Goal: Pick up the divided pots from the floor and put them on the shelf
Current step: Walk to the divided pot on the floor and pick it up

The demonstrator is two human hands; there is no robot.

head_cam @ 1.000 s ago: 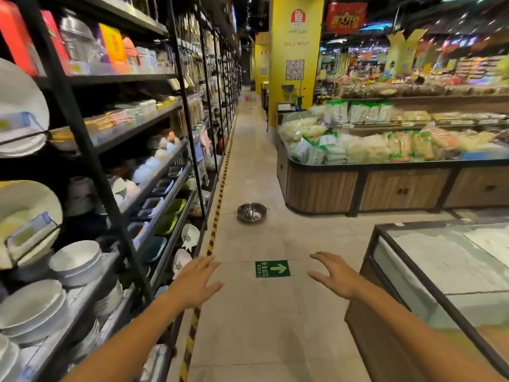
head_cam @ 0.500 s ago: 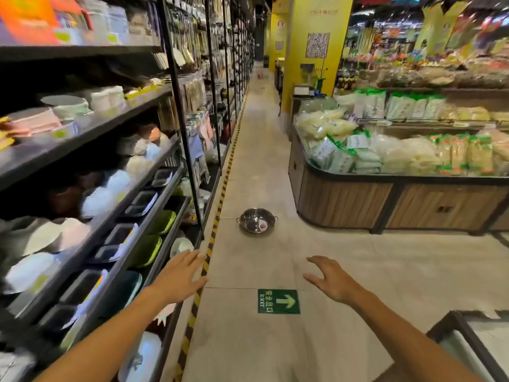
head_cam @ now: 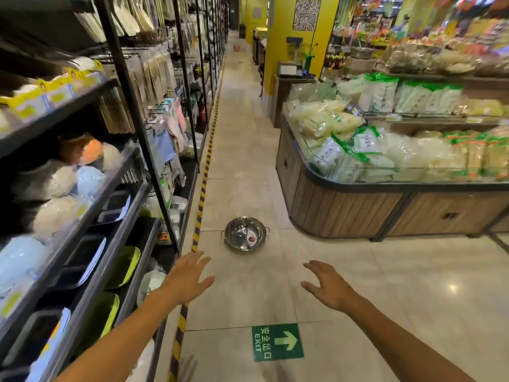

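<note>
A shiny steel divided pot [head_cam: 244, 233] with two side handles and a round label inside stands on the tiled aisle floor ahead of me. My left hand [head_cam: 187, 277] is stretched forward, fingers spread, holding nothing, short of the pot and to its left. My right hand [head_cam: 327, 288] is also out in front, fingers apart and empty, short of the pot and to its right. The black metal shelf [head_cam: 129, 186] runs along the left side of the aisle, loaded with bowls and trays.
A wooden display counter [head_cam: 344, 213] piled with bagged noodles stands on the right. A yellow-black striped line [head_cam: 199, 205] runs along the shelf foot. A green exit sign [head_cam: 276, 341] is stuck on the floor. A yellow pillar [head_cam: 292, 31] rises farther down the aisle.
The view has advanced down the aisle: the pot is nearer and larger, the exit sign has slid towards me. Both hands stay outstretched and empty.
</note>
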